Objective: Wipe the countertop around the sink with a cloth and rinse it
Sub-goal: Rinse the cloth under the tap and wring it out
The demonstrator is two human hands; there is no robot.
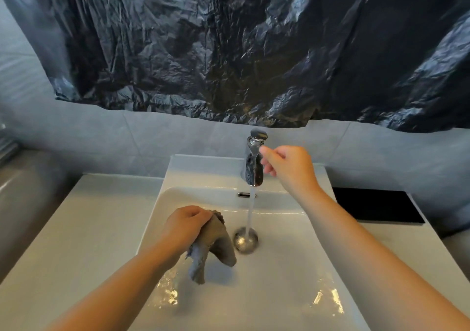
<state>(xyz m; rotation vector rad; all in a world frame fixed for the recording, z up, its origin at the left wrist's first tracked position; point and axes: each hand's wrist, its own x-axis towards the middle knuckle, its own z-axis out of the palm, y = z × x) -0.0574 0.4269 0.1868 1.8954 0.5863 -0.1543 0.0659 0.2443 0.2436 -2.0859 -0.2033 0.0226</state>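
Left hand (187, 225) grips a bunched grey cloth (213, 250) inside the sink (279, 274). Right hand (286, 166), fingers loosely spread, is beside the running tap (253, 163).

Crinkled black plastic sheeting (229, 51) hangs across the upper wall, its ragged lower edge ending above the basin area. Below it, pale grey-blue wall tiles (178, 137) with faint grout lines run the full width. At far right, a flat black rectangular panel (376, 207) lies against the wall. Grey glossy surface (28, 183) at left, blurred. Daylight glints off the sheeting folds.
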